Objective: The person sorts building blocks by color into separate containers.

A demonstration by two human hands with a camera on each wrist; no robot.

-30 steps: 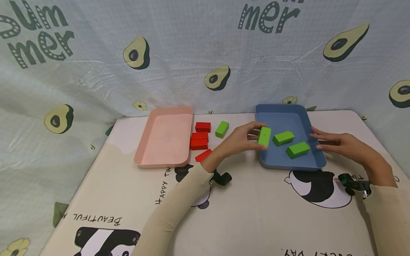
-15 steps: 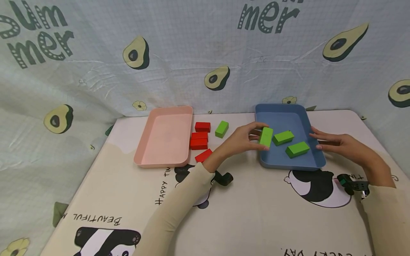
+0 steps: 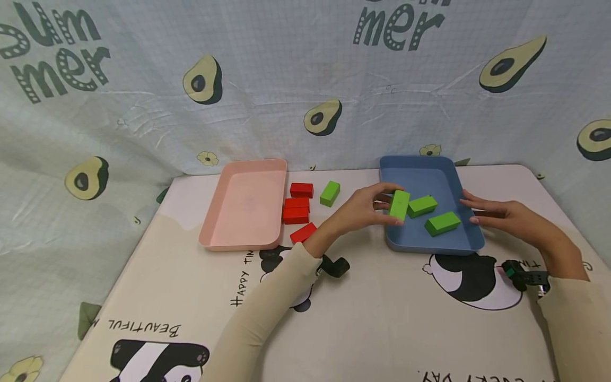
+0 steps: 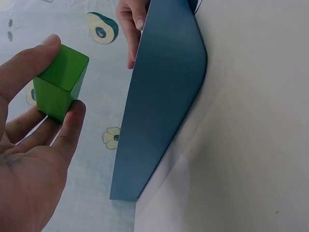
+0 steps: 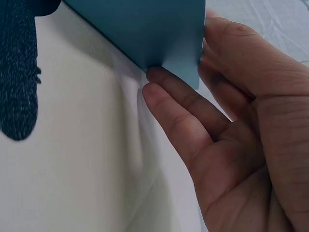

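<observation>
My left hand (image 3: pixel 354 212) pinches a green block (image 3: pixel 400 205) between thumb and fingers, raised over the left side of the blue tray (image 3: pixel 420 175). The left wrist view shows the same block (image 4: pixel 60 79) from its end. Two more green blocks lie inside the tray, one nearer the middle (image 3: pixel 422 206) and one closer to the front (image 3: pixel 443 223). At the tray's right wall, my right hand (image 3: pixel 517 220) grips the side, its thumb and fingers at the rim; the right wrist view has two fingertips low against the outer wall.
A pink tray (image 3: pixel 245 204) stands on the left of the table. Beside it lie several red blocks (image 3: pixel 302 190), one (image 3: pixel 303 232) partly behind my left wrist, and a green block (image 3: pixel 330 193). A patterned cloth (image 3: pixel 267 122) hangs behind.
My left hand has moved slightly right with the green block, further over the blue tray. The right hand stays at the tray's right wall.
</observation>
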